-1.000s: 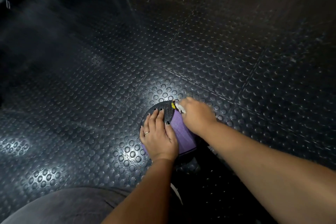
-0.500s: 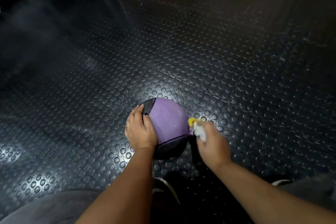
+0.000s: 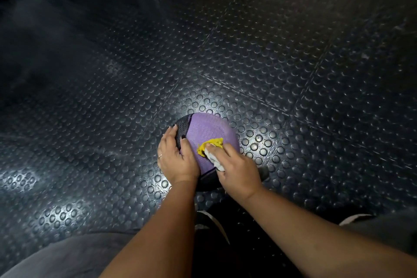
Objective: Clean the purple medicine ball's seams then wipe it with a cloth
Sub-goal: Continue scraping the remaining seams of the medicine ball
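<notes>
Looking down past your grey trouser leg (image 3: 67, 257) and a dark shoe (image 3: 211, 221), you reach both forearms out to the purple medicine ball (image 3: 209, 129), which sits on the studded black floor (image 3: 304, 79) just ahead. Your left grip (image 3: 174, 160) is released, palm and fingers spread on the ball's left side. Your right grip (image 3: 239, 169) grasps a bunched yellow-and-white cloth (image 3: 211, 145), pressing it onto the purple panel. Farther off, floor seams run into the dark.

Left grip (image 3: 177, 158) rests flat, fingers straight; right grip (image 3: 237, 169) curls round a cloth (image 3: 211, 144).
</notes>
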Demonstrator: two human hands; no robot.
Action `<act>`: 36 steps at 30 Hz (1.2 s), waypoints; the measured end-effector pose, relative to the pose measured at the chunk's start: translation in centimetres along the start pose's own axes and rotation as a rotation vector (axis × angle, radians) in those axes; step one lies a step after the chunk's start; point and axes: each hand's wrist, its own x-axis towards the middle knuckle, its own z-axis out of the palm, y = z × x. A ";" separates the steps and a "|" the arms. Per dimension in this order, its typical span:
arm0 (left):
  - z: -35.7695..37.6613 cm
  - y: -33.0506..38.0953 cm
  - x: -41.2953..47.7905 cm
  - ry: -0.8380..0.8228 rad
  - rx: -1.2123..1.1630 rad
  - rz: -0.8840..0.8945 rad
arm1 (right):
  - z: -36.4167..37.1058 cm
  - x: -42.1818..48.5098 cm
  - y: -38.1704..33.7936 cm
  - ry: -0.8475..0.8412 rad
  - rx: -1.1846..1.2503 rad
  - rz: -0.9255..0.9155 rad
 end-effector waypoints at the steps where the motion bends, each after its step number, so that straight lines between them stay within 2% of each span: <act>1: -0.1 0.0 0.0 0.003 -0.007 -0.001 | 0.0 0.0 -0.1 0.021 0.009 0.027; 5: 0.0 0.1 0.3 0.015 -0.023 -0.013 | -0.1 0.5 -0.9 0.015 0.046 0.147; 9: -0.4 -0.2 -0.2 0.035 -0.035 -0.056 | -0.3 1.7 2.9 -0.047 0.117 0.450; 11: -0.6 -0.4 -0.5 0.062 -0.048 -0.047 | -0.1 1.8 5.1 -0.067 0.158 0.517; 13: -0.6 -0.5 -0.7 0.074 -0.045 -0.054 | -0.2 2.7 4.3 -0.028 0.260 0.547; 16: -0.4 -0.2 -0.6 0.070 -0.012 -0.052 | -0.8 3.6 0.2 -0.030 0.275 0.403; 20: -0.3 0.2 -0.2 0.040 0.003 -0.047 | -1.6 2.4 -3.9 -0.082 0.090 0.062; 22: -0.4 0.3 -0.4 0.017 -0.001 -0.037 | -1.3 1.7 -4.3 -0.110 0.019 0.004; 25: -0.5 0.2 -0.7 0.035 -0.016 -0.022 | -1.1 1.8 -2.9 -0.026 -0.056 -0.022; 29: -0.7 -0.1 -0.9 0.056 -0.047 -0.038 | -1.4 3.2 0.1 -0.015 -0.093 0.162; 34: -1.1 -0.2 -1.5 0.066 -0.060 -0.022 | -0.5 3.1 5.2 -0.275 0.033 0.476; 36: -1.1 0.3 -1.9 0.072 -0.049 -0.056 | -0.5 2.5 6.7 -0.327 0.106 0.607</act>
